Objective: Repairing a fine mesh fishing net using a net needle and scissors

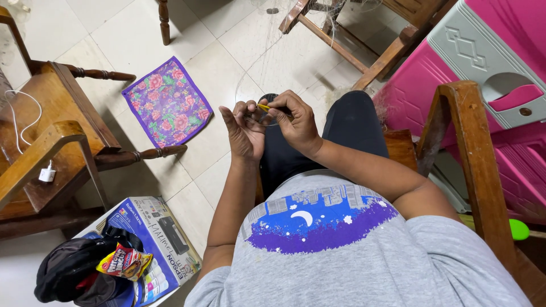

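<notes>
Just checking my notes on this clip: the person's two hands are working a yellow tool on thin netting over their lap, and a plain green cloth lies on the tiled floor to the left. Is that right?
Not quite. The cloth on the tiled floor is purple with a pink floral print, not plain green, as the head view shows. The rest holds: the left hand and right hand work a yellow tool on thin netting over the lap.

Pale square-tiled floor point(227, 51) carries: purple floral fabric mat point(168, 102), lying flat beside wooden chair point(57, 136); blue-and-white cardboard printer box point(165, 239) at lower left, black bag point(74, 273) and yellow-red snack packet point(124, 261) resting on box top; second wooden chair frame point(352, 40) farther off.
</notes>
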